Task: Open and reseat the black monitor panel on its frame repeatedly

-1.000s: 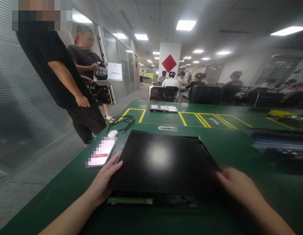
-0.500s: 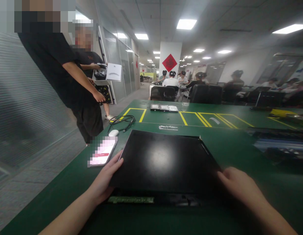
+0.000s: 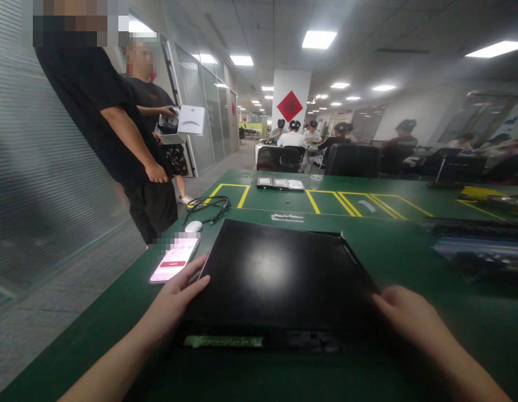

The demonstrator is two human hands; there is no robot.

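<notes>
A flat black panel (image 3: 275, 273), glossy on top, lies on the green table (image 3: 393, 251) right before me, over a dark base with a green strip (image 3: 223, 341) showing at its near edge. My left hand (image 3: 175, 304) grips the panel's near left edge, thumb on top. My right hand (image 3: 403, 318) holds the near right corner, fingers curled at the edge.
A phone (image 3: 175, 260) with a lit pink screen lies left of the panel, with a white mouse (image 3: 194, 226) and a black cable coil (image 3: 208, 206) beyond it. Two people stand at the left; one holds a white box (image 3: 190, 120). Small trays (image 3: 280, 183) sit farther back, seated people beyond.
My hands and the panel have hardly shifted. The standing person nearest me lowered an arm; the other lifted the white box a little.
</notes>
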